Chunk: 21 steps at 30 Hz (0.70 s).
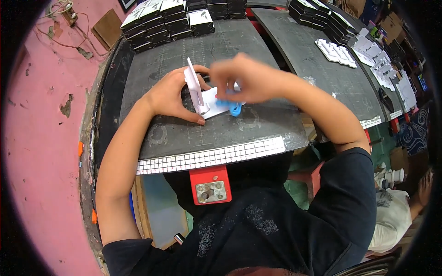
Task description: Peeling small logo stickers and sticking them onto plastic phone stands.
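A white plastic part point(194, 89) stands on its white base point(214, 102) on the dark worktable, its upright plate tilted slightly. My left hand point(172, 94) is closed around the upright plate, thumb at the lower hinge corner and fingers behind. Above the base, my right hand point(241, 79) is smeared by motion, its fingers curled. A bright blue plastic object point(235, 109) with a rounded end sticks out below those fingers; its kind cannot be made out. The hand covers much of the base.
Stacked black-and-white boxes point(159, 20) stand at the table's far end. A white strip with grid lines point(212, 154) runs along the near edge. On the neighbouring table point(294, 50) lie white parts point(335, 53) and more boxes point(317, 18). Another person point(391, 216) is at the lower right.
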Available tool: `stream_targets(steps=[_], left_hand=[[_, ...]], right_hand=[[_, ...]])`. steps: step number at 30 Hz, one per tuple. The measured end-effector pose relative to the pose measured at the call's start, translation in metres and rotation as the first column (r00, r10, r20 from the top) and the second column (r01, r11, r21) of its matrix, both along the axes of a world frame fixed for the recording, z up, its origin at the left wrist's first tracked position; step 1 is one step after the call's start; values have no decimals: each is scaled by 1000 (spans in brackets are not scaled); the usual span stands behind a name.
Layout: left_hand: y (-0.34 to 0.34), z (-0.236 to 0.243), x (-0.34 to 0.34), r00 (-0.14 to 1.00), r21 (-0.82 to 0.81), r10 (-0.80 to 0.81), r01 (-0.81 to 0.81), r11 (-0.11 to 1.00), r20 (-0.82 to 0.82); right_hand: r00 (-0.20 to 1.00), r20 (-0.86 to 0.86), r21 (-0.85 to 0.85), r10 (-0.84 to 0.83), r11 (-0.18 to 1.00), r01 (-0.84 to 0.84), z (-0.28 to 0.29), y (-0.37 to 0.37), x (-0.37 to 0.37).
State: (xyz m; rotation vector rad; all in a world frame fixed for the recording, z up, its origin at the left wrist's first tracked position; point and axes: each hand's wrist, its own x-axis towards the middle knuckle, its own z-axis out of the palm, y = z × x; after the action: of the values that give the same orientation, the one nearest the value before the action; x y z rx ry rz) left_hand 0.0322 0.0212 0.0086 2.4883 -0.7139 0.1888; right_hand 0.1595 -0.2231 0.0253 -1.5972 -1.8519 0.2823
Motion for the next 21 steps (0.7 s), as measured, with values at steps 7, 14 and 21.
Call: stream_targets(steps=[7,14,21], left_hand=[[3,8,0,999,48,-40,39,998,17],[35,1,9,989,-251,-146,148,957,26],[33,38,-13,723,-612,371,91,785,583]], right_hand=[[905,-419,60,-69,993,104,-16,2,28],[997,79,21,13,1000,-15,-8,3,18],[837,-302,429,-456,719,546,-12,-4,84]])
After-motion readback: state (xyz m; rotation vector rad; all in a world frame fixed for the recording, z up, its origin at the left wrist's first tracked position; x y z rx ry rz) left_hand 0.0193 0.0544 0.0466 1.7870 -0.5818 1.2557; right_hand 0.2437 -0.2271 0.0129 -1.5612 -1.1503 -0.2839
